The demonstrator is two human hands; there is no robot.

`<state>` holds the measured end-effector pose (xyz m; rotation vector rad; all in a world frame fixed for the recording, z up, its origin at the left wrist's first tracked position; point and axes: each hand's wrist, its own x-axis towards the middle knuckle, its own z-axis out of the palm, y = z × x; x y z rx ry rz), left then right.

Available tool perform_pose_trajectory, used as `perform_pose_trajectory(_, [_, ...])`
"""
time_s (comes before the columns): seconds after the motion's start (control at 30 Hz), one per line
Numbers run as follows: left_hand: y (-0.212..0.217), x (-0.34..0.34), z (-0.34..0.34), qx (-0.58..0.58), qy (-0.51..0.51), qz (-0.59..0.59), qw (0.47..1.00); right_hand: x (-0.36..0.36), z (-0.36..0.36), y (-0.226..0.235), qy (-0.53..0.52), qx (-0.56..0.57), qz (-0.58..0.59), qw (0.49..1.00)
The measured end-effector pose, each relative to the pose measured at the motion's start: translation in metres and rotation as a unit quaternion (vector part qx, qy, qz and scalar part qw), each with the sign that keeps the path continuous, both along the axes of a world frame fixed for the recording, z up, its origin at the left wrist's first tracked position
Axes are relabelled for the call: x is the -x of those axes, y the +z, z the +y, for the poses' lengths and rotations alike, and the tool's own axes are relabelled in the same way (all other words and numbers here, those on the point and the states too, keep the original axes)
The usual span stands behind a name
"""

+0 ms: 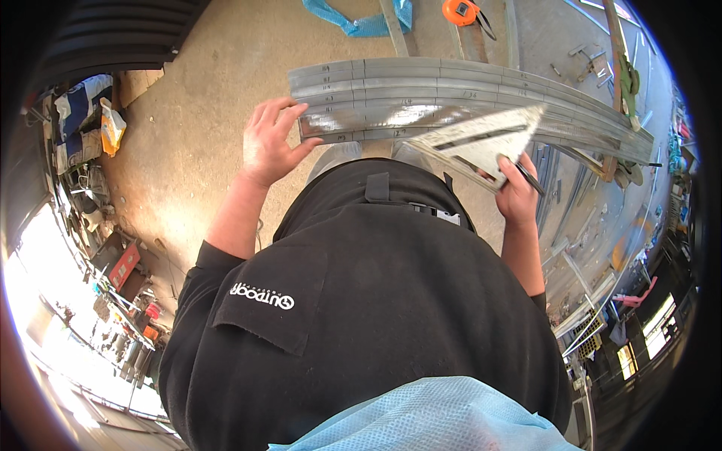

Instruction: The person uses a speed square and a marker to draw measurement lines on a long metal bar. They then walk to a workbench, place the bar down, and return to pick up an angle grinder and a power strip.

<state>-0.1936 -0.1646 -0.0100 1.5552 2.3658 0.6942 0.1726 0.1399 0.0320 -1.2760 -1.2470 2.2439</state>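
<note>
Several long silvery metal bars lie side by side in front of me, marked with handwritten figures and cross lines. At their left end, my left hand grips the nearer bars, forefinger on the far side and thumb at the near edge. My right hand holds a whitish, worn triangular square with long slots, tilted above the right half of the bars. A slim dark pen is also in that hand, sticking out between the fingers. How the right fingers wrap beneath the square is partly hidden.
An orange tape measure is beyond the bars, near blue plastic wrap. Support rails run under the bars. Green straps hang at their right end. Metal lengths lie on the floor at right. Bags and tools stand left.
</note>
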Motion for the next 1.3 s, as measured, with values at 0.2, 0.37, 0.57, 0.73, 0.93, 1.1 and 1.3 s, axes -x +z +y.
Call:
perform_pose_trajectory(0.2, [0.036,-0.041,0.038,-0.047,-0.077,-0.078,0.993,0.091,-0.033,-0.002,0.159,0.009,0.097,0.982])
perform_pose_trajectory(0.37, [0.041,-0.067,0.052,-0.063,-0.035,-0.086,0.994,0.148,-0.069,-0.012,0.181,0.043,0.126,0.974])
perform_pose_trajectory(0.57, [0.023,-0.066,0.034,-0.042,-0.011,-0.079,0.996,0.148,-0.074,-0.017,0.184,0.041,0.100,0.977])
perform_pose_trajectory(0.73, [-0.005,-0.055,0.023,0.052,0.047,-0.037,0.997,0.116,-0.054,-0.017,0.099,-0.021,0.032,0.994])
perform_pose_trajectory(0.93, [-0.029,-0.039,0.018,0.080,0.055,0.013,0.995,0.067,-0.043,-0.019,0.041,-0.023,-0.011,0.999])
perform_pose_trajectory(1.1, [-0.034,-0.029,0.020,0.097,0.038,0.021,0.994,0.040,-0.050,-0.020,0.025,-0.012,-0.028,0.999])
perform_pose_trajectory(1.3, [-0.037,-0.023,0.022,0.100,0.028,0.014,0.994,0.029,-0.050,-0.021,0.026,-0.011,-0.038,0.999])
